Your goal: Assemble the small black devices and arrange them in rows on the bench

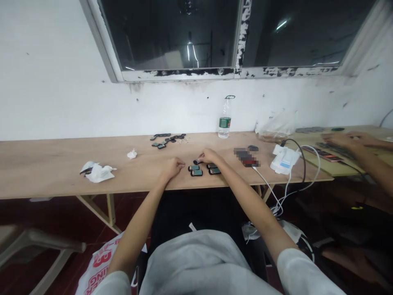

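Seemingly positioning a small piece [196,162], apparently pinched in the right hand [209,155], just beyond four green-faced pieces [197,173] on the table [61,164], near side. Probably calling next for steady fingertips. Holding the left hand [175,166] curled to the left; cannot tell if gripping. Partly covering the right pair; too small for detail.

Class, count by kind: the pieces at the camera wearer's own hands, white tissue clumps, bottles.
Black-edged, green-faced rectangular pieces lying flat: 4
Small dark piece in the right hand: 1
Crumpled white tissue clumps: 2
Clear plastic bottle with green label: 1
Total: 8
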Tool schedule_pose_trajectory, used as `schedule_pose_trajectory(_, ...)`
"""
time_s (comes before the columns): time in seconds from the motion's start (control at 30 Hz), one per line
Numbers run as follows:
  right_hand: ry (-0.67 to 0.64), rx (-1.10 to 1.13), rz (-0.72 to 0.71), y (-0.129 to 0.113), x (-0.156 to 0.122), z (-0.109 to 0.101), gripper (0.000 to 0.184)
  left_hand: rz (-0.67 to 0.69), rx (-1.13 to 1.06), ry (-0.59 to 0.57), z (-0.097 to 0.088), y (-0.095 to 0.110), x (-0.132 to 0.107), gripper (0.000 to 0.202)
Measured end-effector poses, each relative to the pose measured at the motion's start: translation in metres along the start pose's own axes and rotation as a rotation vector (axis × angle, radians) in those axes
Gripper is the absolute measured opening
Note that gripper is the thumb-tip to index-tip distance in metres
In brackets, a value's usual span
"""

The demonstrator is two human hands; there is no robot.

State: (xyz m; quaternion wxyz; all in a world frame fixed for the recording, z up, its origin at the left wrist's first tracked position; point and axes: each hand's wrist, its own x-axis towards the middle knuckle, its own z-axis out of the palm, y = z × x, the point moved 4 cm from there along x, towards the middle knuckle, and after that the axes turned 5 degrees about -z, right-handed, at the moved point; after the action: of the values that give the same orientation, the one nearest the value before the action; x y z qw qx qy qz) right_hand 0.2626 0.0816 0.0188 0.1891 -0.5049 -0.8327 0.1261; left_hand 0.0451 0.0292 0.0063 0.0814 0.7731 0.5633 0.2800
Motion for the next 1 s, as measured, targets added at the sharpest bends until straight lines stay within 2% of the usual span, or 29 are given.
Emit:
schedule_pose_trajectory(0.13,-0.078,-0.071,0.089,0.006,0.009,-0.005,0.035,-0.017,-0.013,0.012,0.000,0.000,0.000,0.018)
schedule_pose_trajectory(0.23,-0.105,-0.030,0.107,0.005,0.017,-0.009,0.033,-0.029,-0.016,0.015,0.000,0.000,-0.001,0.017)
schedule_pose_trajectory(0.43,-0.103,0.010,0.091,-0.001,0.019,-0.009,0.027,-0.016,-0.020,0.024,-0.001,0.000,-0.001,0.017)
schedule_pose_trajectory(0.67,-0.231,0.130,-0.047,-0.007,0.015,-0.004,0.018,-0.034,-0.038,0.012,0.001,-0.001,-0.001,0.016)
schedule_pose_trajectory(0.9,-0.212,0.078,0.007,-0.003,0.026,-0.002,0.023,-0.048,-0.033,0.008,-0.001,0.002,-0.002,0.016)
schedule_pose_trajectory(1.0,-0.166,0.102,0.000,0.000,0.030,-0.003,0.027,-0.042,-0.028,0.010,-0.002,0.003,-0.003,0.016)
